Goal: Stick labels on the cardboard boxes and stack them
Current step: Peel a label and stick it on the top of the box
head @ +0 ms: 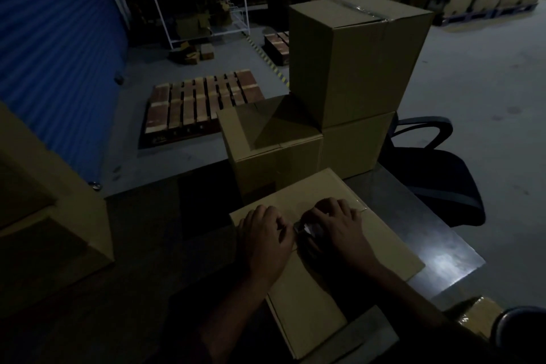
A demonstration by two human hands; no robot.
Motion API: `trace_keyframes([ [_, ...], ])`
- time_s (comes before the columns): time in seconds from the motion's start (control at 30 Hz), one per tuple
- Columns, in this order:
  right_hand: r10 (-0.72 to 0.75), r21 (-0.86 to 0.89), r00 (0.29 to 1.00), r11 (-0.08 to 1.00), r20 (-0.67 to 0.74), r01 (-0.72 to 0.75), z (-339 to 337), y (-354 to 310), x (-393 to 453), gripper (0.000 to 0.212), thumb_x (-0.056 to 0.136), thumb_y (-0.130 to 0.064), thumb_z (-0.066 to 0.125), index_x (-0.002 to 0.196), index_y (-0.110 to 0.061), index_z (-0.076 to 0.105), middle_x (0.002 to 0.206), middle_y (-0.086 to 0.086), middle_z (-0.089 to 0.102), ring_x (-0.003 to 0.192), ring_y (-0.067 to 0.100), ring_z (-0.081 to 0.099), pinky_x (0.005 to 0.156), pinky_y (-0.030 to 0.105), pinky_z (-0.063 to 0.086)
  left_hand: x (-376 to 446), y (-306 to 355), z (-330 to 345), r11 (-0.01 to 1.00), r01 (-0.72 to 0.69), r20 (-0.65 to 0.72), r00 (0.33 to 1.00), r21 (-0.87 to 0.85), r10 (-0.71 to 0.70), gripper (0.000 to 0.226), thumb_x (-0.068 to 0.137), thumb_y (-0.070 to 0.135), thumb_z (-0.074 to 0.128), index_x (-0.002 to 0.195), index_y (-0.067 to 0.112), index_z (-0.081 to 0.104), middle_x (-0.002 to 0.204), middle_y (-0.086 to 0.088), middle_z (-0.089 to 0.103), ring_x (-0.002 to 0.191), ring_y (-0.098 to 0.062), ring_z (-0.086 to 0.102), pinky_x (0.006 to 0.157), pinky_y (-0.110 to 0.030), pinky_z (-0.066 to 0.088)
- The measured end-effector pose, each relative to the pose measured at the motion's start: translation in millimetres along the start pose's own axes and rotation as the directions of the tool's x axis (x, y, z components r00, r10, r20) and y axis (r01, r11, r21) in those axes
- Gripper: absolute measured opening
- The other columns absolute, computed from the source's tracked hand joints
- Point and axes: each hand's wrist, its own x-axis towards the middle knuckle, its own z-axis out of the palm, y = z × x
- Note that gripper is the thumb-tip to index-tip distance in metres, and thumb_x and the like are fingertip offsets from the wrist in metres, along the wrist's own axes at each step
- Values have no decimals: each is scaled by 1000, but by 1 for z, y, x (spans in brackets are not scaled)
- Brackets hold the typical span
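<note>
Two hands lay on the nearest cardboard box (381,233): left hand (263,238) pressed flat, right hand (336,224) curled over a shiny tape piece (304,227) between them along the seam.

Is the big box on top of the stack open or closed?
Closed. The top box has its flaps down flat, with shiny tape running across the seam.

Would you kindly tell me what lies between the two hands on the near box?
In the head view, a small shiny object, too dim to identify, lies between the left hand and right hand.
</note>
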Motion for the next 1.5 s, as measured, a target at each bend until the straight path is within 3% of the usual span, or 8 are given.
trace_keyframes([
  [0.3, -28, 39, 1000, 999, -6, 29, -4, -1, -2, 31, 93, -64, 50, 116, -44, 58, 131, -11, 47, 121, 16, 38, 93, 39, 29, 0, 2, -3, 1000, -1, -16, 1000, -29, 1, 23, 93, 37, 66, 83, 31, 47, 86, 12, 46, 83, -13, 47, 77, -38, 46],
  [0.63, -49, 80, 998, 996, 42, 45, -5, 2, 1, 32, 91, -64, 49, 113, -43, 61, 134, -11, 46, 126, 17, 34, 97, 43, 31, 0, 1, -2, 1000, -13, -18, 1000, -21, 13, 25, 93, 40, 67, 82, 33, 46, 85, 14, 45, 84, -13, 47, 82, -37, 46],
  [0.87, 241, 80, 963, 969, -118, -232, -6, -2, -43, 33, 90, -49, 63, 117, -30, 65, 124, -3, 59, 117, 22, 50, 94, 40, 40, 10, -5, 0, 999, -31, -35, 999, -33, 30, 23, 92, 38, 71, 88, 30, 50, 96, 8, 51, 93, -17, 51, 79, -43, 53],
  [1.0, 357, 17, 921, 933, -155, -359, -2, -8, -79, 28, 89, -50, 65, 108, -29, 64, 115, -3, 59, 108, 18, 48, 89, 36, 36, 25, -13, -1, 998, 31, -50, 998, 55, -28, 44, 82, 57, 78, 112, 31, 58, 118, 5, 54, 112, -20, 51, 97, -47, 47],
  [1.13, 295, 29, 939, 955, -176, -295, 2, -5, -76, 25, 91, -43, 63, 111, -28, 66, 116, -3, 60, 110, 16, 48, 90, 33, 39, 43, -24, -11, 996, 86, 127, 988, 8, -87, 77, 82, 67, 75, 144, 28, 52, 143, 0, 58, 133, -25, 51, 114, -47, 35],
  [1.2, 245, 49, 956, 969, -161, -241, -1, 4, -63, 27, 92, -40, 62, 114, -26, 69, 118, -1, 63, 112, 19, 52, 93, 36, 43, 45, -25, -20, 988, 116, 175, 976, 102, -133, 75, 84, 73, 70, 142, 29, 52, 145, 0, 57, 134, -25, 50, 114, -44, 33],
  [1.33, 43, 34, 997, 999, -60, -41, -7, 30, -28, 35, 94, -46, 47, 114, -32, 72, 115, -4, 66, 111, 22, 57, 90, 42, 48, 34, -34, -50, 937, 275, 259, 909, 217, -327, 83, 71, 81, 73, 126, 23, 51, 135, -5, 56, 124, -28, 54, 104, -46, 45],
  [1.5, -13, 20, 1000, 1000, 25, 13, -12, 45, -1, 27, 91, -41, 64, 115, -34, 73, 116, -4, 66, 109, 23, 57, 85, 40, 47, 6, -32, -67, 914, 390, 347, 846, 116, -405, 82, 67, 82, 77, 113, 19, 51, 115, -3, 60, 100, -24, 62, 76, -36, 48],
])
